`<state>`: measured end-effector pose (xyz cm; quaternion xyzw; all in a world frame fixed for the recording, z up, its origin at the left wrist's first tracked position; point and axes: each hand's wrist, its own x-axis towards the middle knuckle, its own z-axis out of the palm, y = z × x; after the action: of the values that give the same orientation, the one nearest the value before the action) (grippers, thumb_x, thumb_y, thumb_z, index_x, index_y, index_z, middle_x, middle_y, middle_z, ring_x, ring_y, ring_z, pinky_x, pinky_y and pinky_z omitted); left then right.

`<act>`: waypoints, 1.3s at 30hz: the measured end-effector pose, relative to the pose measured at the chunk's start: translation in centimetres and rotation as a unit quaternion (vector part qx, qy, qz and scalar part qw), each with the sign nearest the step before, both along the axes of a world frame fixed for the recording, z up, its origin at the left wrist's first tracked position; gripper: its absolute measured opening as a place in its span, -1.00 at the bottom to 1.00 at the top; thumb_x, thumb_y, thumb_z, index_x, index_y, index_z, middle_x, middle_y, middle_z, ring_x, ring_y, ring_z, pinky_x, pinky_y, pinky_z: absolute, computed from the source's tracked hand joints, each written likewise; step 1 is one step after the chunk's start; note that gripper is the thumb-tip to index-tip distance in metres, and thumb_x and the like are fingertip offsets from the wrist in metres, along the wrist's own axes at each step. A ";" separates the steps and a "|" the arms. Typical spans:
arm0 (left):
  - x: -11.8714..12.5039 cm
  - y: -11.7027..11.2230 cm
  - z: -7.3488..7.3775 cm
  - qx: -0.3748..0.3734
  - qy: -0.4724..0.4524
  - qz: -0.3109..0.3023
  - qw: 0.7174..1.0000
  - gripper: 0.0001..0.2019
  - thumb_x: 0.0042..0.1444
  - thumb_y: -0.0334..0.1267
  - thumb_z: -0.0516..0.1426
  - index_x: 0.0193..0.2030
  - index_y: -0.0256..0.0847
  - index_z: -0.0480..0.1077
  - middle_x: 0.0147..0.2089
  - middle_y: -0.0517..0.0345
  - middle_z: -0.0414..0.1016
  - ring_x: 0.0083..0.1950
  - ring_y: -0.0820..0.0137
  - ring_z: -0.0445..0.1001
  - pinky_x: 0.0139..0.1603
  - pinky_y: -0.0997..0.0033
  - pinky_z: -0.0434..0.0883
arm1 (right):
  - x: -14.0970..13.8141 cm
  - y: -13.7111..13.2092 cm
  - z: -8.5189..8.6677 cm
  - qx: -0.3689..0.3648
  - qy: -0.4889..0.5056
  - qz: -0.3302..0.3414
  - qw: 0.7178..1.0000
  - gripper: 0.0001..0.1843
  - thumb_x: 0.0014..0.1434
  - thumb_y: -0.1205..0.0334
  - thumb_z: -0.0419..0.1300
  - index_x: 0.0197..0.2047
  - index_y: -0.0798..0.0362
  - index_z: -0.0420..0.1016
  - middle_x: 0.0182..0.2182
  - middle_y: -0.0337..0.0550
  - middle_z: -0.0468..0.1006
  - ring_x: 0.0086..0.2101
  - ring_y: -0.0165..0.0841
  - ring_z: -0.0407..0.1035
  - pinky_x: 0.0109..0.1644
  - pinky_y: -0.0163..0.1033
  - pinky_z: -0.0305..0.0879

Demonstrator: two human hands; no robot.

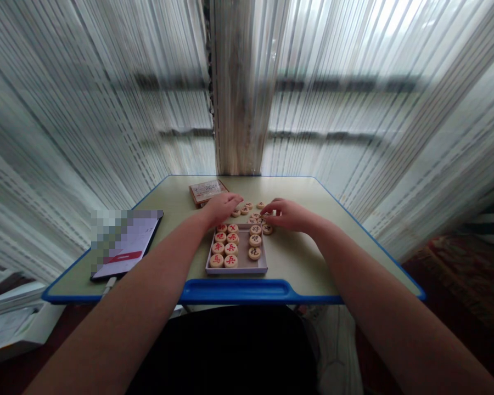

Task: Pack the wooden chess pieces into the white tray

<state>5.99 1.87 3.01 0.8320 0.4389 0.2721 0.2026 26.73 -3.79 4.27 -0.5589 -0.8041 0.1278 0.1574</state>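
A shallow white box (237, 271) lies on the table before me. In its left side stand two columns of round wooden Chinese chess pieces (230, 248) with red characters. Dark-lettered pieces (254, 240) form a column along its right side. Past the far edge, more loose pieces (248, 206) are scattered. My left hand (222, 208) hovers palm down by the box's far left corner, fingers stretched out, holding nothing I can see. My right hand (284, 214) curves over the loose pieces, thumb and fingers apart, fingertips at a piece; whether they touch it is unclear.
A brown box lid (208, 190) with a printed top lies at the back left. On the left stands a tablet (127, 247) with a white cable (109, 285). The table (313, 263) has a blue rim with a raised front ledge (236, 291). Sheer curtains (333, 109) hang behind.
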 end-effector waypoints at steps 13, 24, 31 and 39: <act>-0.4 1.1 -0.7 -0.021 0.044 0.005 0.999 -0.57 -0.16 -0.49 -0.05 -0.17 -0.29 0.50 -0.20 0.07 0.53 -0.17 0.34 0.44 -0.10 0.41 0.36 | -0.4 0.1 -0.2 0.030 -0.001 -0.016 0.999 -0.72 0.07 0.28 0.11 -0.15 0.04 0.53 -0.19 -0.08 0.45 -0.31 -0.40 0.33 -0.13 -0.30 0.22; -0.4 1.0 -0.9 0.002 0.090 -0.031 0.995 -0.60 -0.04 -0.43 -0.06 -0.11 -0.26 0.48 -0.10 0.07 0.51 -0.08 0.33 0.42 0.00 0.42 0.30 | 0.1 0.1 0.2 0.042 0.005 -0.018 0.999 -0.77 0.00 0.31 0.10 -0.27 0.10 0.53 -0.31 -0.12 0.45 -0.42 -0.45 0.27 -0.30 -0.35 0.18; -0.3 0.3 0.0 -0.018 0.099 -0.021 0.995 -0.66 0.04 -0.31 -0.03 -0.13 -0.28 0.49 -0.13 0.05 0.53 -0.13 0.32 0.45 -0.05 0.43 0.32 | 0.2 -0.9 1.4 -0.078 0.000 -0.037 0.996 -0.81 -0.10 0.33 0.12 -0.36 0.11 0.49 -0.56 -0.27 0.39 -0.52 -0.48 0.20 -0.46 -0.37 0.08; -0.3 0.6 -0.3 -0.055 0.052 -0.019 0.997 -0.64 -0.02 -0.38 -0.02 -0.13 -0.27 0.49 -0.14 0.08 0.53 -0.15 0.34 0.45 -0.08 0.45 0.33 | 0.3 -1.2 1.5 -0.102 -0.005 -0.022 0.995 -0.78 -0.16 0.33 0.13 -0.36 0.09 0.50 -0.55 -0.26 0.41 -0.53 -0.48 0.21 -0.49 -0.38 0.06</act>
<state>5.74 2.45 2.74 0.8409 0.4472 0.2005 0.2297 27.02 -4.94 5.73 -0.5899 -0.7755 0.2025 0.0983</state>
